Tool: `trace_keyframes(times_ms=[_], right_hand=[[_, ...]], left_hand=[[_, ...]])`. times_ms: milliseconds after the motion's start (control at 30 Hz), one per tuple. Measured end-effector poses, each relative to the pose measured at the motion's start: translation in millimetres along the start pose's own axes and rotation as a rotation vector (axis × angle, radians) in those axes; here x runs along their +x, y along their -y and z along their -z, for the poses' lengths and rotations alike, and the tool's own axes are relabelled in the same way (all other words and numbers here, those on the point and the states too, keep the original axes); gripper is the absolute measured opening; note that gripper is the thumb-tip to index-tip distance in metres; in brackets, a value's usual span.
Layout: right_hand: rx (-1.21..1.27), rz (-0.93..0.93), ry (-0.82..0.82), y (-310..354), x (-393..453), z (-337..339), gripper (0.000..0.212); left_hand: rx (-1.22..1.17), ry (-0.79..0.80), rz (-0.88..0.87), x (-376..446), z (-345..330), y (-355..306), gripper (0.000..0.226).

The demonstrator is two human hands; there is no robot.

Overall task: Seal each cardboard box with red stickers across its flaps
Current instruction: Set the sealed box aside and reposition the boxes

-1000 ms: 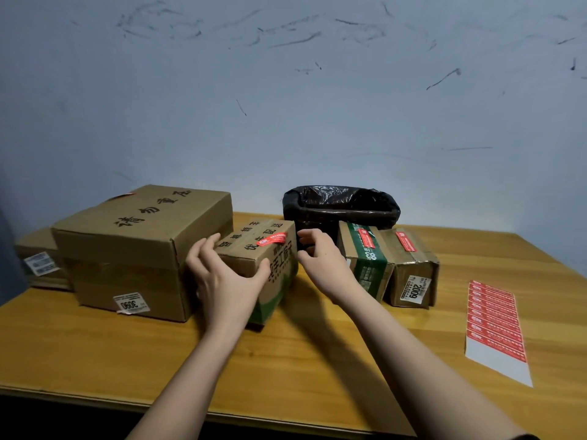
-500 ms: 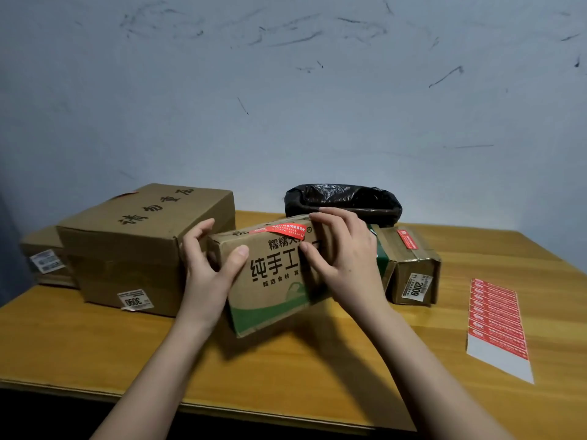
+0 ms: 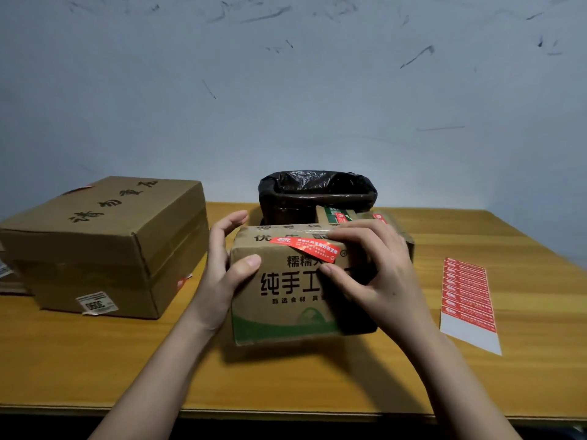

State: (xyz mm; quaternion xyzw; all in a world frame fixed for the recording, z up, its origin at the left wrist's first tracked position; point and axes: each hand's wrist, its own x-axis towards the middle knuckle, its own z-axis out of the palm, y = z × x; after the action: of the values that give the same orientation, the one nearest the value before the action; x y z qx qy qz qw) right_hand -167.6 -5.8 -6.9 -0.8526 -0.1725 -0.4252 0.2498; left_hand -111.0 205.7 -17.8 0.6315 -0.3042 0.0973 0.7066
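I hold the small cardboard box (image 3: 286, 290) at the middle of the wooden table (image 3: 95, 369), its printed front turned toward me. My left hand (image 3: 222, 274) clasps the box's left end: the thumb lies flat on the front face near the top corner and the fingers curl up over the left edge. My right hand (image 3: 374, 274) wraps the right part of the box, fingers bent across the top edge and the thumb pressing on the front face just below the red sticker (image 3: 305, 247). That sticker lies slantwise over the top front edge, its right end under my fingers; its white print is too small to read.

The box front carries large dark characters, 纯手工 visible before my hand covers the rest, a smaller line 甄选食材 beneath, and a green band along the bottom.

To the left stands a large cardboard box (image 3: 104, 246) with brush-style characters on top and a white label reading 3090 upside down. Behind my box sits a bin with a black bag (image 3: 317, 192). On the right lies a sheet of red stickers (image 3: 467, 293), its lower part bare white backing.
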Motion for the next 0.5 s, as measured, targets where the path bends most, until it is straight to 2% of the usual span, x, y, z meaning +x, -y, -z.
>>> trace_keyframes(times_ms=[133, 333, 500], right_hand=[[0.030, -0.020, 0.026, -7.2, -8.9, 6.3, 0.038], [0.047, -0.013, 0.035, -12.9, -13.0, 11.9, 0.038], [0.229, -0.113, 0.053, -14.2, -15.3, 12.2, 0.041]], left_hand=[[0.028, 0.052, -0.043, -1.1, -11.8, 1.9, 0.084], [0.038, 0.033, -0.064, -0.8, -15.9, 5.5, 0.077], [0.021, 0.050, -0.057, -1.1, -13.0, 7.5, 0.075]])
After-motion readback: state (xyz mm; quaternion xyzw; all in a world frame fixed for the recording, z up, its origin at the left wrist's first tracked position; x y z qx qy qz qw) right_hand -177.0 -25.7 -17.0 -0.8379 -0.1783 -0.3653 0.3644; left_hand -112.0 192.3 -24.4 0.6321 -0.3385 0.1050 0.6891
